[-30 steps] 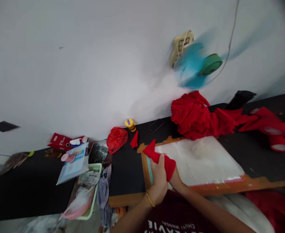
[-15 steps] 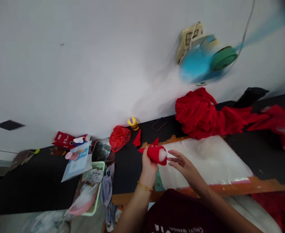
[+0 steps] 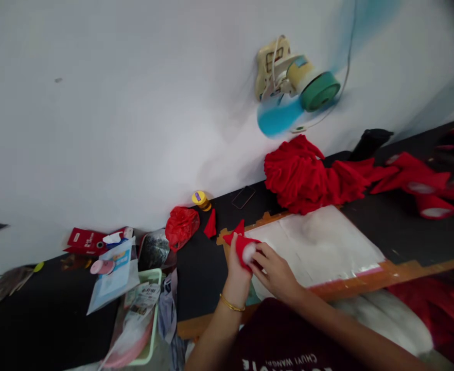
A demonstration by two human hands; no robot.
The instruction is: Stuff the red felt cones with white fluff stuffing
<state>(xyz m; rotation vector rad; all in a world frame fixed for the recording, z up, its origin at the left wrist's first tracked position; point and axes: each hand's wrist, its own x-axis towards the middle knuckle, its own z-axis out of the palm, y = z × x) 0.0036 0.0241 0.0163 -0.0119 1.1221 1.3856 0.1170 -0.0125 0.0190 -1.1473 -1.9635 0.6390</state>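
Observation:
My left hand (image 3: 236, 268) is wrapped round a small red cloth piece (image 3: 241, 245) with pointed tips at its far end. White stuffing (image 3: 249, 253) fills the open end, which faces right. My right hand (image 3: 274, 269) is at that end, its fingers and thumb closed on the cloth's rim beside the stuffing. Where the fingertips meet the rim, small details are hard to make out. Beneath and to the right of the hands is a white sheet (image 3: 319, 242) taped along its edges to the black table (image 3: 196, 278).
A heap of red cloth (image 3: 300, 175) lies at the back, with several stuffed red pieces (image 3: 423, 188) to its right. A wall fan (image 3: 315, 93) spins above. Left of my hands are a red bag (image 3: 181, 226), a yellow-lidded jar (image 3: 201, 200), a phone (image 3: 243, 197) and a green basket (image 3: 155, 309).
My right hand has come in from the right and closed on the rim of the red cloth piece. The whole view has shifted, with the surroundings sliding left.

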